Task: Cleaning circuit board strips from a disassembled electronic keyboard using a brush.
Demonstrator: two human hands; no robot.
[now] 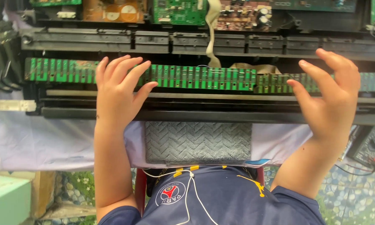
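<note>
I am keeping my left hand spread flat, fingers wide and holding nothing, with the fingertips lying on the long green contact board of the opened keyboard. My right hand is also open and empty, fingers curved and a little lifted, hovering over the right part of the same board, with the fingertips close to it; if they are touching it, I cannot tell.

The green board is lying across the black chassis, between its upper rail and its front edge, and it is reaching from the left side almost to the right border of the view. To do this well, I judge that I should be pressing evenly with both hands and staying away from the grey ribbon cable, which is coming down to the board near the middle.

The chassis is working like an open tray: inside its upper part, other circuit boards are sitting, green and brown. Under its front edge a grey folded towel is lying on the white cloth of the tabletop. At the right, a dark multimeter is resting.
</note>
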